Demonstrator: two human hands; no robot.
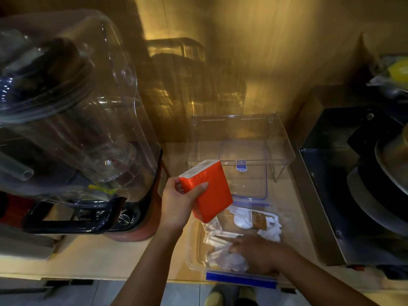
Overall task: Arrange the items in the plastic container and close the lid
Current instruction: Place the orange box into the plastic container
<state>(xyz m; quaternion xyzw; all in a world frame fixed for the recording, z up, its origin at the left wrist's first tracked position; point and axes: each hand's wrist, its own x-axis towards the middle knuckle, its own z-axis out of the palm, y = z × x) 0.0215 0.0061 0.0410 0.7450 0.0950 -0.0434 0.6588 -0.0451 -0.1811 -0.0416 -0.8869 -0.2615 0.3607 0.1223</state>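
A clear plastic container (194,257) with blue clips stands open at the counter's front edge. It holds several white packets (217,238) and a white piece with a brown label (258,219). My left hand (178,202) grips an orange tissue pack (209,191) tilted just above the container's far left corner. My right hand (256,250) lies inside the container, fingers spread on the white packets. The clear lid (247,180) with a blue clip lies flat on the counter just behind the container.
A large blender with a clear cover (72,120) and red base fills the left. A clear acrylic stand (280,155) straddles the lid. A steel appliance with a pot (364,184) sits to the right. The wooden wall rises behind.
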